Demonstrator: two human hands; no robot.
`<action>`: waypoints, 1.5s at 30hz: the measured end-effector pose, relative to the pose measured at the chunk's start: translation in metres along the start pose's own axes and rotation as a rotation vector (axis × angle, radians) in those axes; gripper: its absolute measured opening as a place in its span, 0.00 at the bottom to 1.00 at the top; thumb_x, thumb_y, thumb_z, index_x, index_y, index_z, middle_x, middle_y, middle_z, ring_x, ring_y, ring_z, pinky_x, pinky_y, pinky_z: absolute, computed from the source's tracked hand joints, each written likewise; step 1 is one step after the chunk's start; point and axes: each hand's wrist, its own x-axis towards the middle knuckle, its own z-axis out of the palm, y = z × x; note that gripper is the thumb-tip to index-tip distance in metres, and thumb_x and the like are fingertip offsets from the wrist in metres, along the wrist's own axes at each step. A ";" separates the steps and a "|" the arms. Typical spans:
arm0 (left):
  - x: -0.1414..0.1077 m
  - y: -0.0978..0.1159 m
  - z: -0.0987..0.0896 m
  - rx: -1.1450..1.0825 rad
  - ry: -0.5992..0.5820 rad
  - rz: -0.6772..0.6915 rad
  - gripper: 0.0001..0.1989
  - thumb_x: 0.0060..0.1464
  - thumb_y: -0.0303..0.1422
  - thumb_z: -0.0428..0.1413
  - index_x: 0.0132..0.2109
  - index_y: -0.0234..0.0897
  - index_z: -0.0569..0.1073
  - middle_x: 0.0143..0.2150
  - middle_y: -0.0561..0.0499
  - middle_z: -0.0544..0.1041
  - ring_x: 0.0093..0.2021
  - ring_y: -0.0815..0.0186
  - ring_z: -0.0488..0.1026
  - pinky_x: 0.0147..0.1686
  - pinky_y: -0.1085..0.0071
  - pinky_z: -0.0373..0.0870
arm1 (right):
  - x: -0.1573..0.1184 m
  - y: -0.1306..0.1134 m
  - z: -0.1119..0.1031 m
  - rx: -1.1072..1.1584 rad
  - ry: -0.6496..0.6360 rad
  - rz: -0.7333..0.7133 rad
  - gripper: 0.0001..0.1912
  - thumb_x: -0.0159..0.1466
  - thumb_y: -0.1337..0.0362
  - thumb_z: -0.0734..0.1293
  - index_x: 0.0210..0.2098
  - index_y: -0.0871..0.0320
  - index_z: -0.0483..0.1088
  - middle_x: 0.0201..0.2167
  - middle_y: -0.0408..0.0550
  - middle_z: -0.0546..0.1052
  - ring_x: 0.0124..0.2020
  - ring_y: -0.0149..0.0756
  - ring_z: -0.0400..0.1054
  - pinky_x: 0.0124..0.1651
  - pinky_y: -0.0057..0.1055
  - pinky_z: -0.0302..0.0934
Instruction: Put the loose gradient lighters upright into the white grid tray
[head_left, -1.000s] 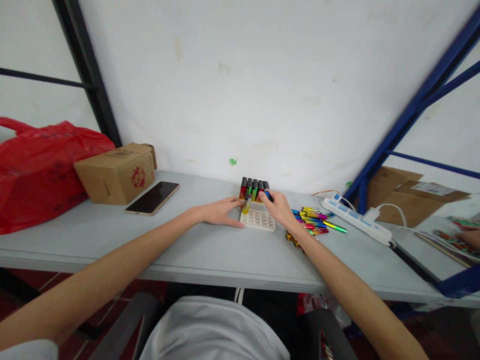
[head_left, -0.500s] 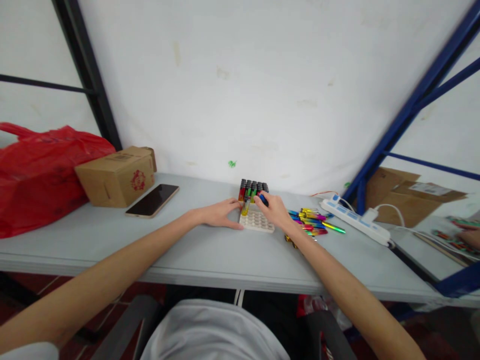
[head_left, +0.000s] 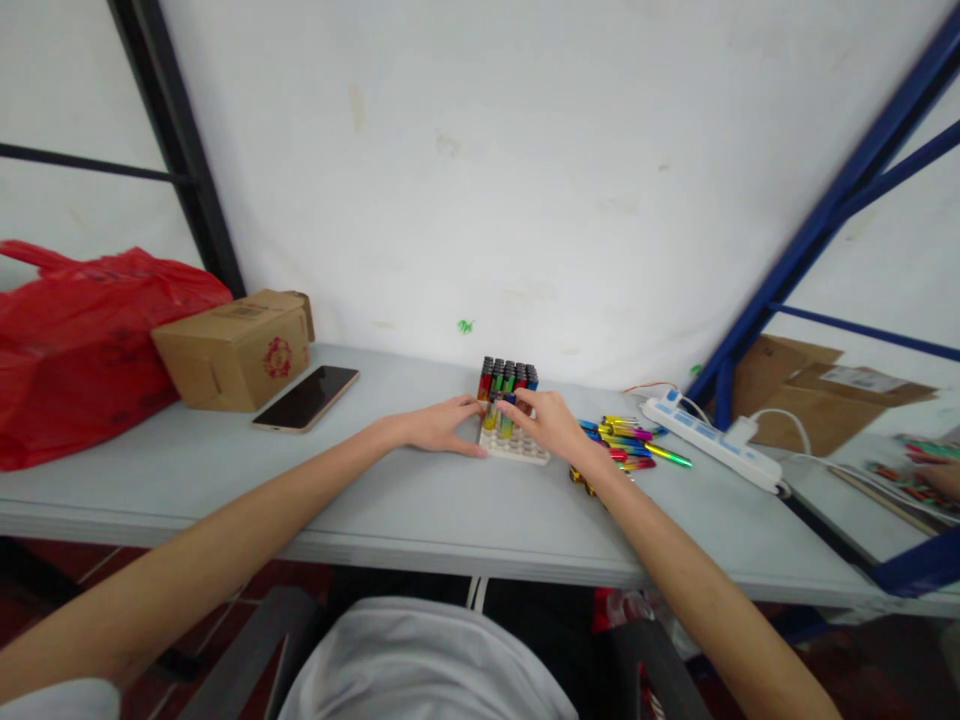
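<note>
- Fingers of the right hand pinch the upper end of a yellow-green lighter over the tray; I cannot make out whether its foot sits in a socket, as the view is small and soft. Fingers of the left hand lie loosely extended, the thumb spread well away from them, both reaching the tray's left edge.
- White wall, scuffed, rises behind everything.
- Grey table runs across below it and bears the things at hand.
- Red plastic bag fills the far left of the tabletop.
- Cardboard box with a red print stands just beside the bag.
- White power strip lies at an angle on the right, a plug and cable at its far-right half.
- Black-screened phone lies flat, face up, near the box.
- Pile of shiny coloured tubes lies loose right of the tray, partly behind the right forearm.
- White tray with rows of sockets lies between the two hands.
- Black-topped lighters stand upright in close rows just beyond the tray.
- Single yellow lighter stands at the tray's left end, beside the pinched one.
</note>
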 end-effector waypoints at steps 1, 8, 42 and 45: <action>0.000 0.000 0.000 0.000 -0.002 0.001 0.39 0.56 0.57 0.60 0.64 0.36 0.65 0.62 0.40 0.67 0.62 0.53 0.66 0.64 0.63 0.60 | 0.000 -0.001 0.001 0.035 -0.003 0.020 0.24 0.73 0.48 0.60 0.27 0.56 0.64 0.24 0.44 0.77 0.27 0.34 0.71 0.34 0.29 0.56; 0.000 0.003 -0.001 -0.003 -0.002 0.000 0.38 0.56 0.57 0.59 0.64 0.37 0.66 0.61 0.41 0.69 0.60 0.51 0.67 0.63 0.61 0.62 | 0.002 0.006 0.014 0.129 -0.076 0.033 0.15 0.73 0.55 0.63 0.34 0.57 0.68 0.30 0.48 0.82 0.33 0.36 0.77 0.35 0.27 0.61; -0.001 0.006 -0.004 -0.004 -0.020 0.007 0.36 0.58 0.55 0.60 0.64 0.35 0.65 0.63 0.40 0.67 0.61 0.52 0.67 0.63 0.62 0.61 | -0.019 0.091 -0.036 -0.350 -0.403 0.269 0.13 0.62 0.76 0.68 0.44 0.61 0.80 0.44 0.59 0.82 0.45 0.44 0.76 0.51 0.34 0.65; -0.001 0.008 -0.005 -0.002 -0.017 -0.002 0.36 0.58 0.55 0.60 0.63 0.36 0.65 0.63 0.40 0.68 0.61 0.52 0.67 0.63 0.62 0.60 | -0.017 0.095 -0.031 -0.373 -0.295 0.205 0.12 0.63 0.74 0.69 0.46 0.62 0.78 0.44 0.58 0.80 0.45 0.43 0.74 0.51 0.33 0.64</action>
